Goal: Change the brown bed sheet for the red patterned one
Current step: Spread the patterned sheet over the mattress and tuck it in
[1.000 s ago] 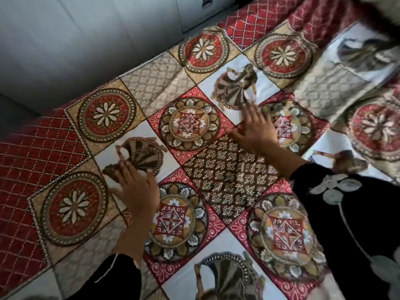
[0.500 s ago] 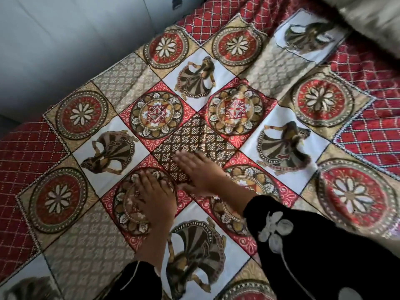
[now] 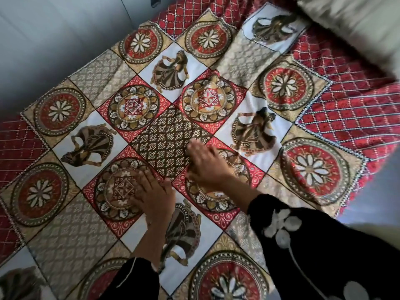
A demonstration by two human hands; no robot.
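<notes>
Red patterned sheet (image 3: 91,217): spread across the whole bed, flat apart from soft ripples beyond the dark lattice square (image 3: 164,139) at its middle. No brown sheet is in view, so I judge the swap made and only smoothing left.

Pale bedding (image 3: 357,24): heaped far beyond the square, to its right. It is blurred, so I cannot tell pillow from quilt.

Black flowered sleeve (image 3: 324,245): mine, on the near side of the square, to its right.

Right hand (image 3: 207,163): fingers straight, palm down, pressing the sheet at the square's near-right corner. A second ago it lay at the far-right edge.

Left hand (image 3: 154,195): likewise flat, gripping nothing, just beside the square's near corner. It was further out to the left. The two hands have drawn together toward me, which I read as one smoothing stroke ending.
</notes>
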